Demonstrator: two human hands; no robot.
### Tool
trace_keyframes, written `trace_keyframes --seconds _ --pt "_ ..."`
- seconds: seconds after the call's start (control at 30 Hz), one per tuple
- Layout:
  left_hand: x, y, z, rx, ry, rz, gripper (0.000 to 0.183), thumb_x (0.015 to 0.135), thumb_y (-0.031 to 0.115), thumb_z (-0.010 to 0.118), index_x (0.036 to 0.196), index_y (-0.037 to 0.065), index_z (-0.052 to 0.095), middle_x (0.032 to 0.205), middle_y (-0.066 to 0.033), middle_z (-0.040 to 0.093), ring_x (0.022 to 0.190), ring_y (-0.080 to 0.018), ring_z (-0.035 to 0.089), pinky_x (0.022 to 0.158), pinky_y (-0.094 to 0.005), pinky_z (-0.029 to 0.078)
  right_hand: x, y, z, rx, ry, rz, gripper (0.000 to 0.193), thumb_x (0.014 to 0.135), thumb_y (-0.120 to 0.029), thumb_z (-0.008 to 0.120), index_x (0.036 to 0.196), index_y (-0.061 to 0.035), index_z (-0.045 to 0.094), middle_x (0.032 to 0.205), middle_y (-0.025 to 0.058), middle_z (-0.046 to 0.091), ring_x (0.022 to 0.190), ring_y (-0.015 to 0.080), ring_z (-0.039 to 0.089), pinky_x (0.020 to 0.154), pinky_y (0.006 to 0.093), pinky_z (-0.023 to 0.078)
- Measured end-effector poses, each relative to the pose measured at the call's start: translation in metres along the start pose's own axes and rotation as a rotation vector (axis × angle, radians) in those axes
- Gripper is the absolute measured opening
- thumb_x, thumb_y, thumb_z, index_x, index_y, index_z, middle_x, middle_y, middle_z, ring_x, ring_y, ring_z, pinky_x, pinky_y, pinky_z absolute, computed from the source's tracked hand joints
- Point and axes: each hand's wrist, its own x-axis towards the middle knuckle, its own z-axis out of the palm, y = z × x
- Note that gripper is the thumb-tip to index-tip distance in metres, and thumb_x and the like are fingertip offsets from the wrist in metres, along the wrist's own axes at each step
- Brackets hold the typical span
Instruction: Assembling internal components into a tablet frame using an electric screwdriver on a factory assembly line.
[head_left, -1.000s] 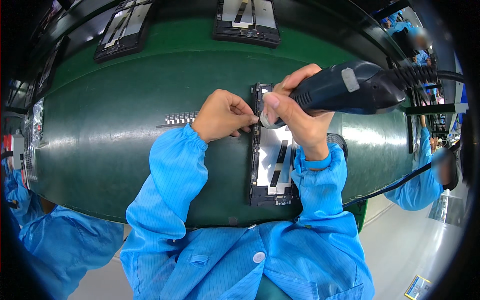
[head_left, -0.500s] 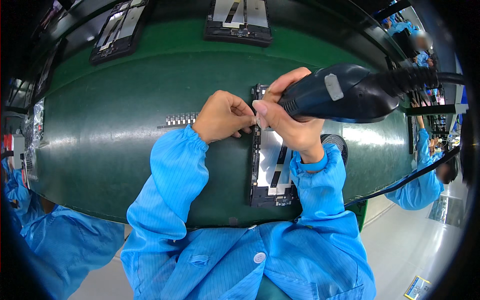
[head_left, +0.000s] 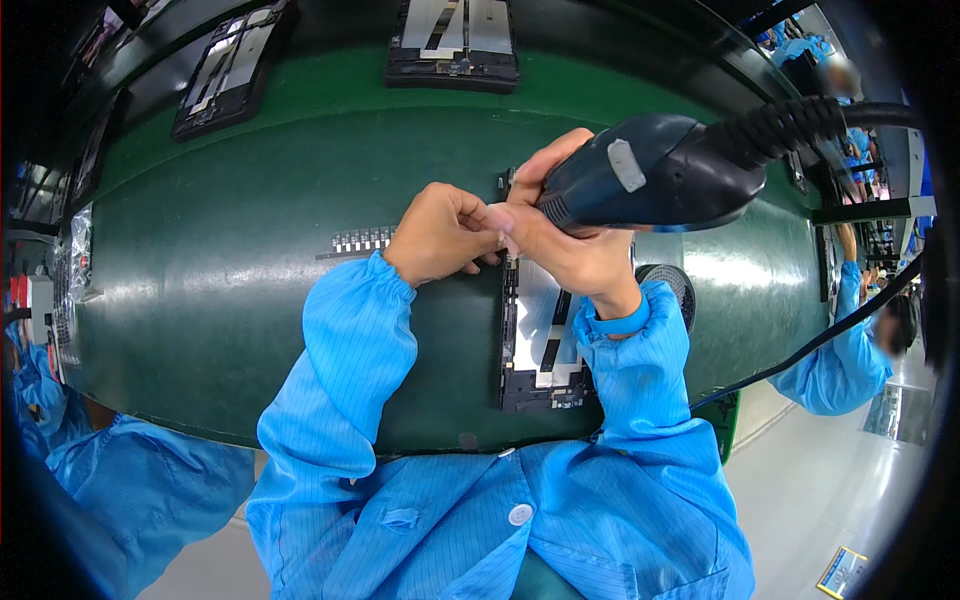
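Note:
My right hand (head_left: 580, 258) is wrapped round a black corded hand tool (head_left: 665, 185), rounded, with side slots and a worn grey patch; its exact kind I cannot tell. My left hand (head_left: 432, 240) is closed in a pinch, its fingertips meeting my right thumb. Anything between those fingertips is too small or hidden to name. Beneath both hands lies an opened tablet-like device (head_left: 540, 345), its silvery inside and black flex strips showing; my right hand and sleeve cover part of it. Left of my left hand, a strip of small pale parts (head_left: 362, 240) rests on the green table.
More opened devices stand at the back, one near the middle (head_left: 452, 70) and one further left (head_left: 228, 75). A round black mesh-like object (head_left: 668, 288) sits beside my right wrist. A black cable (head_left: 820, 352) runs along the right side. Co-workers in blue sit at both sides.
My right hand and the black tool have shifted left and slightly up, bringing the right thumb against my left fingertips. The left hand has stayed nearly in place.

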Motion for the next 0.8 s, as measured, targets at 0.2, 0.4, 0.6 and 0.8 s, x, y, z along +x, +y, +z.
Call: trace_keyframes --seconds 0.2,0.4,0.6,0.8 --pt "-0.001 -0.001 -0.001 0.006 0.011 0.003 0.012 0.08 0.008 0.066 0.083 -0.003 0.066 0.074 -0.008 0.068 0.063 -0.011 0.064 0.049 -0.0216 0.05 -0.001 -0.002 0.002 0.092 0.012 0.039 0.026 0.076 0.01 0.062 0.092 0.0004 0.045 0.065 0.007 0.055 0.056 0.0093 0.055 0.052 0.0224 0.045" --pt "-0.001 0.0 0.002 0.057 0.029 0.006 0.011 0.08 0.009 0.066 0.084 -0.002 0.067 0.075 -0.0068 0.067 0.065 -0.0112 0.064 0.05 -0.0214 0.05 -0.006 -0.004 -0.002 0.076 0.048 0.012 0.024 0.076 0.008 0.065 0.09 0.0006 0.047 0.067 0.0072 0.056 0.058 0.01 0.057 0.053 0.0225 0.046" --pt "-0.008 0.008 0.008 0.11 0.032 0.041 0.01 0.082 0.007 0.064 0.087 -0.001 0.066 0.074 -0.0061 0.066 0.065 -0.0114 0.064 0.051 -0.0221 0.05 -0.012 -0.001 -0.005 0.195 0.117 0.06 0.032 0.074 -0.004 0.075 0.093 0.0 0.05 0.069 0.0068 0.058 0.062 0.0119 0.06 0.055 0.0234 0.05" --pt "-0.015 -0.008 0.012 0.113 0.137 0.128 0.01 0.081 0.006 0.064 0.085 -0.003 0.066 0.076 -0.0073 0.066 0.067 -0.0138 0.065 0.052 -0.0239 0.051 -0.013 -0.022 -0.002 0.189 0.228 -0.025 0.029 0.076 -0.009 0.073 0.093 0.0001 0.051 0.069 0.0067 0.059 0.057 0.012 0.058 0.052 0.0242 0.048"
